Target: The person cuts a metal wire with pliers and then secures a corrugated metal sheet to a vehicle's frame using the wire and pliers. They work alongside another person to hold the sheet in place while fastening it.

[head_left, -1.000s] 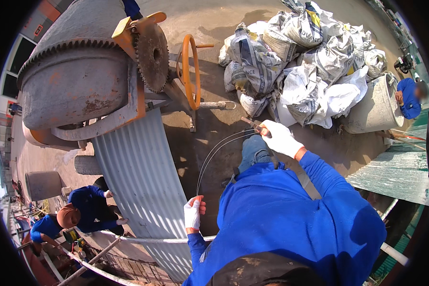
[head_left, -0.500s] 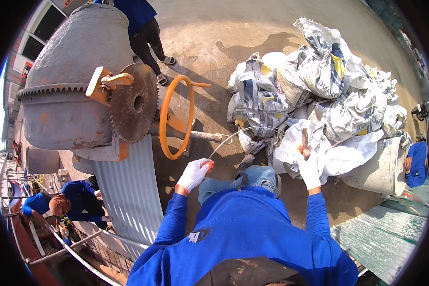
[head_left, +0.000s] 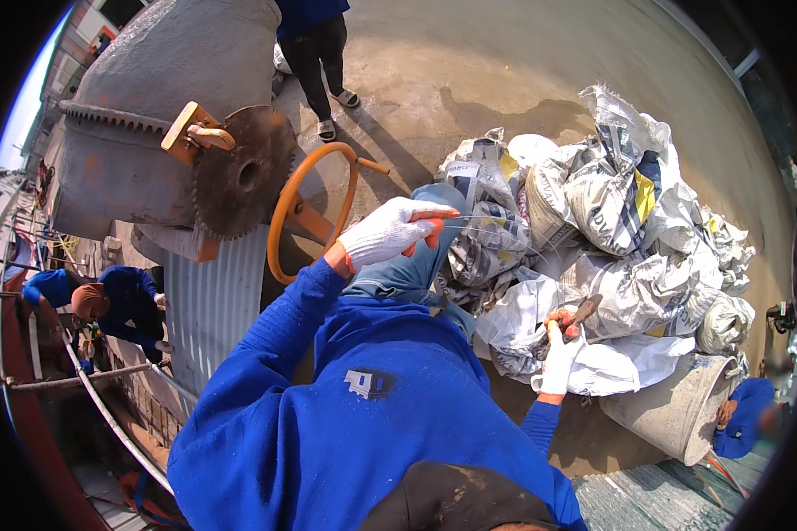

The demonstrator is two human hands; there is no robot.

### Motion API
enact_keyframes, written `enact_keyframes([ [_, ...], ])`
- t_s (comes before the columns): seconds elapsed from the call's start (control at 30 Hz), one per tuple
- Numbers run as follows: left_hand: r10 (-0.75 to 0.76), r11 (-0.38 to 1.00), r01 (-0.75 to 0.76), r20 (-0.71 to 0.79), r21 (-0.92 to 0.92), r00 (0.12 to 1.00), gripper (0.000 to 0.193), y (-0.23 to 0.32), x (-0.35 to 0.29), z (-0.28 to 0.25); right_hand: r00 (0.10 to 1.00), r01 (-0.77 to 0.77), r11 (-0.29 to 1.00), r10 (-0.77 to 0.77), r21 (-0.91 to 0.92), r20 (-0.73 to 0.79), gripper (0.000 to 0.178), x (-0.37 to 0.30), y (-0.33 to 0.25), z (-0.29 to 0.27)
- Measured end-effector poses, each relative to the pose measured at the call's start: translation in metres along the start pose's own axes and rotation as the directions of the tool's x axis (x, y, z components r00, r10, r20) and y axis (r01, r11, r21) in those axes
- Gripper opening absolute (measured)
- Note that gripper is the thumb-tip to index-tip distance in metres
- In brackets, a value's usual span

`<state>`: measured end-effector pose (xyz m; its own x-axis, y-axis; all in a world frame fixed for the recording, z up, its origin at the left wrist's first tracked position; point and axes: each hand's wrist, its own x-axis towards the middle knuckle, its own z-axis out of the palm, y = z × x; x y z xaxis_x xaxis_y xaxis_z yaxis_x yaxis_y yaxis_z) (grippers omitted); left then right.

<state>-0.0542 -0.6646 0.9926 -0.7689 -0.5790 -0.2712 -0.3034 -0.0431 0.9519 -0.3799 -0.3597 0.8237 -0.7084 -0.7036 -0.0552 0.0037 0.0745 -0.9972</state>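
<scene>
My left hand [head_left: 388,234], in a white glove with orange fingertips, is raised at chest height and pinches a thin steel wire [head_left: 491,232]. The wire runs to the right, across the sacks. My right hand [head_left: 558,356], also gloved, is lower and to the right, with its fingers closed round a rusty hand tool [head_left: 581,313] that points up and away. Blue sleeves cover both my arms, and my bent knee in jeans [head_left: 416,265] shows just below the left hand.
A grey concrete mixer [head_left: 164,133] with a rusty gear and an orange hand wheel [head_left: 303,217] stands at left over a corrugated sheet [head_left: 211,305]. A heap of crumpled sacks [head_left: 624,230] lies ahead right, with a grey bucket [head_left: 677,409] beside it. Other people stand behind, crouch at left, and sit at far right.
My left hand has risen with the wire and pulled it straighter. My right hand with the tool has dropped a little lower. The view has turned further toward the sacks.
</scene>
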Motion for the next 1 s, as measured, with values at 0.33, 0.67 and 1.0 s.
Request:
enact_keyframes([
  [0.33, 0.231, 0.655, -0.415, 0.355, 0.632, 0.906, 0.024, -0.078, 0.215, -0.019, 0.973, -0.099, 0.995, 0.091, -0.030, -0.210, 0.030, 0.021, -0.031, -0.020],
  [0.67, 0.033, 0.909, 0.267, -0.693, 0.320, 0.720, 0.026, -0.292, 0.415, -0.270, 0.816, -0.361, 0.912, 0.410, -0.196, 0.408, 0.029, 0.448, -0.103, 0.380],
  [1.0, -0.867, 0.437, 0.083, -0.395, -0.896, 0.305, 0.021, -0.383, 0.310, -0.204, 0.315, 0.500, 0.531, 0.624, -0.684, 0.715, 0.030, 0.627, -0.058, 0.724],
])
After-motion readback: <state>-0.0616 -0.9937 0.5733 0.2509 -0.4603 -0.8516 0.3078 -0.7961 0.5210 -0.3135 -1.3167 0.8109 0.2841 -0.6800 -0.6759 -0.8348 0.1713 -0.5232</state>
